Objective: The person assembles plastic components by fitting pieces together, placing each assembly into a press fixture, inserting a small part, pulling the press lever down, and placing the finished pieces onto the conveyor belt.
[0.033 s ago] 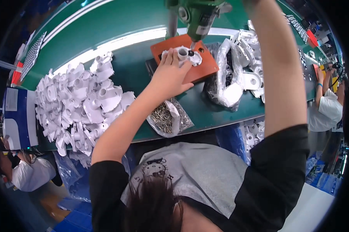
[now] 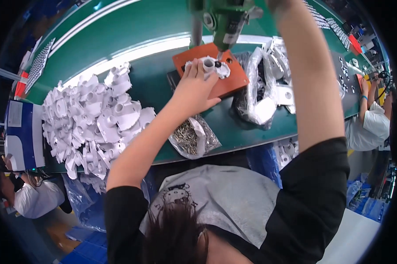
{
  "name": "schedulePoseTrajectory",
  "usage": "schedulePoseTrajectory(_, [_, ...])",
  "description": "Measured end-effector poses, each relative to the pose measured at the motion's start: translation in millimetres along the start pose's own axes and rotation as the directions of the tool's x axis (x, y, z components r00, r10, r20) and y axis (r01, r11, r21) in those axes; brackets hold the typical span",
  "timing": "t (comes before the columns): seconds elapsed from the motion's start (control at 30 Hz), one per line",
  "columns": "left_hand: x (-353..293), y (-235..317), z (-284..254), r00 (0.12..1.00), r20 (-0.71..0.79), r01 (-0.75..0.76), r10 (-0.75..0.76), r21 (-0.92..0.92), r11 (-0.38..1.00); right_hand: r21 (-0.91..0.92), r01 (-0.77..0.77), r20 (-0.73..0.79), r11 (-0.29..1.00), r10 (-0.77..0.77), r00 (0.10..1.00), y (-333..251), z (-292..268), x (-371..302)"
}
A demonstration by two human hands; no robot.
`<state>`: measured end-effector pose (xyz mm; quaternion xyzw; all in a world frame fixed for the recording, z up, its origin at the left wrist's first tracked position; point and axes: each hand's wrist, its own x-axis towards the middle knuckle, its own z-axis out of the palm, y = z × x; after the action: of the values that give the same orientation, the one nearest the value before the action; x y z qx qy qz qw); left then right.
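Forearm (image 2: 139, 147) and left hand (image 2: 197, 90) made one nearly straight line, slanting up and to the right, with the elbow bent outward and the back of the hand turned toward the camera. The fingers (image 2: 194, 69) lay close together, pointing away from the person, while the thumb stood off to the right, well apart from them. The right arm (image 2: 315, 70) was raised high and ran to the upper edge, to the right of the green machine head (image 2: 225, 26); the right hand was out of view, so the state of its grip could not be told. The white plastic part (image 2: 212, 69) sat on the orange block (image 2: 233, 81), its long axis running roughly left to right and its round collar opening upward. A small dark piece (image 2: 218, 64) showed just right of the collar, under the machine's slim bit (image 2: 219, 56); whether the two touched could not be made out. The left grip was spread rather than closed, its fingers resting over the left portion of the part. Around it on the green worktop (image 2: 227, 119) were a heap of white parts (image 2: 88, 123) to the left, a bag of slim metal pieces (image 2: 199, 137) near the forearm, and a clear bag (image 2: 253, 99) right of the block.
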<state>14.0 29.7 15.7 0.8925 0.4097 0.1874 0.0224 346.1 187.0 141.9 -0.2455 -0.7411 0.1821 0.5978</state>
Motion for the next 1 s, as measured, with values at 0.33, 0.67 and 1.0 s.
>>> schedulePoseTrajectory(0.33, [6,8,-4,0.999,0.038,-0.003,0.002,0.016,1.0,0.358,0.173,-0.31,0.918,-0.058,0.949,-121,-6,11])
schedulePoseTrajectory(0.67, [2,10,1,0.998,0.038,-0.055,0.053,0.066,0.996,-0.329,0.234,-0.285,0.915,-0.332,0.899,-150,61,-191])
schedulePoseTrajectory(1.0, [31,-24,14,0.979,-0.187,0.089,-0.082,0.028,0.996,0.123,0.188,-0.322,0.974,-0.14,0.936,-75,124,85])
